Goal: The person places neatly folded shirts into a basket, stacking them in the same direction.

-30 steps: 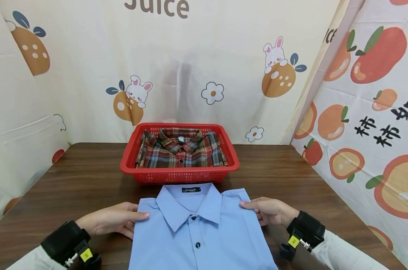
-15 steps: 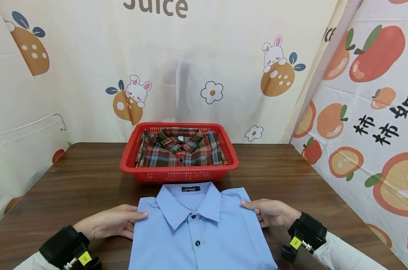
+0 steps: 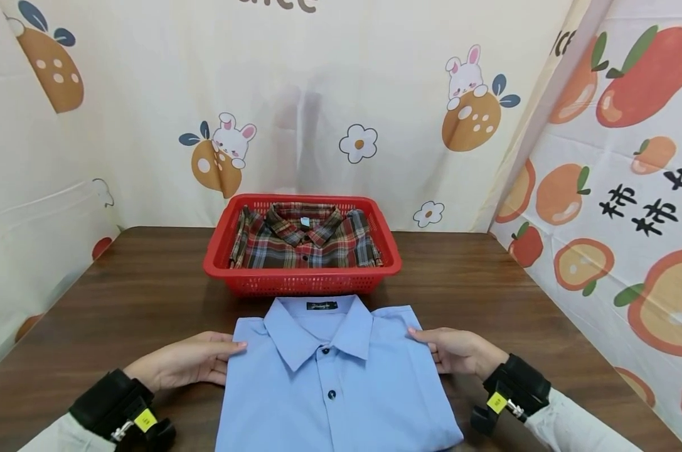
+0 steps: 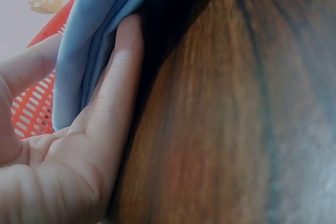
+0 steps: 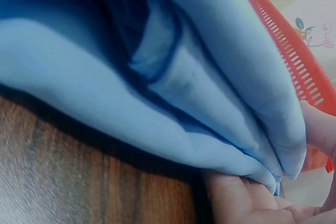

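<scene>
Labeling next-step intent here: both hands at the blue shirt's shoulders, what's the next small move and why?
Probably lift the blue shirt a little off the table toward the red basket. The left hand and right hand have fingers under its folded edges, thumbs on top, and the basket already holds a folded plaid shirt.

The right curtain (image 3: 628,188) carries black Chinese characters "柿柿如", cut off at the frame edge, and the letters "ce" near its top left. The back curtain (image 3: 295,94) shows only letter bottoms at the top edge. The shirt's (image 3: 329,383) collar label (image 3: 321,306) is too small to read.
</scene>
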Tool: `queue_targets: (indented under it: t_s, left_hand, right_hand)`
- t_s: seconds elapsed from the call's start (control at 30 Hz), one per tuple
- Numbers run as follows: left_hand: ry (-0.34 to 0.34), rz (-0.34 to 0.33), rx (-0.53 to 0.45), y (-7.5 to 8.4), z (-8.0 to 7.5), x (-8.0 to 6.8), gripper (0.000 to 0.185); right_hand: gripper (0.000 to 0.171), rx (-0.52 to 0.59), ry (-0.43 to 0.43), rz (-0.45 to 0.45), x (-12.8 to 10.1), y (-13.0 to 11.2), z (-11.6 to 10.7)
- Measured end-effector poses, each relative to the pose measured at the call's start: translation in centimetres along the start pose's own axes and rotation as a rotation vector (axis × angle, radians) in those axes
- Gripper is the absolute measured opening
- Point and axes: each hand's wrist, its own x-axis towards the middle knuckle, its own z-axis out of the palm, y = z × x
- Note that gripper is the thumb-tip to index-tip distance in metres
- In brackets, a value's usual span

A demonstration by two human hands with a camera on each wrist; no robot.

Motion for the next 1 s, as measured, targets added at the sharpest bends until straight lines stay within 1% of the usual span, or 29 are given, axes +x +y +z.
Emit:
queue_targets:
  t_s: [0.1, 0.27, 0.5, 0.63, 0.7, 0.8, 0.87, 1.0]
  left_hand:
    - [0.02, -0.001, -0.021, -0.1, 0.2, -0.2, 0.036]
    - [0.069, -0.005, -0.046, 0.1, 0.6, 0.0, 0.037]
    - [0.093, 0.027, -0.068, 0.1, 1.0, -0.3, 0.027]
    - [0.107, 0.029, -0.088, 0.3, 1.0, -0.2, 0.025]
    - [0.11, 0.039, -0.103, 0.3, 1.0, -0.1, 0.026]
    - [0.098, 0.057, -0.115, 0.2, 1.0, 0.0, 0.029]
    - [0.08, 0.07, -0.119, 0.0, 1.0, 0.0, 0.034]
    - [0.077, 0.074, -0.126, -0.5, 1.3, -0.5, 0.049]
  right_hand:
    - [0.03, 0.019, -0.022, -0.003, 0.0, 0.1, -0.1]
    - [0.028, 0.051, -0.062, -0.017, -0.3, 0.4, -0.4]
    - [0.029, 0.103, -0.147, -0.038, -0.1, 0.4, -0.5]
    - [0.029, 0.142, -0.169, -0.054, -0.2, 0.6, -0.5]
    - [0.029, 0.165, -0.176, -0.062, -0.3, 0.5, -0.6]
    - [0.027, 0.214, -0.178, -0.072, -0.5, 0.6, -0.5]
    - [0.028, 0.246, -0.177, -0.078, -0.6, 0.8, -0.3]
    - [0.03, 0.307, -0.184, -0.086, -0.6, 1.3, 0.0]
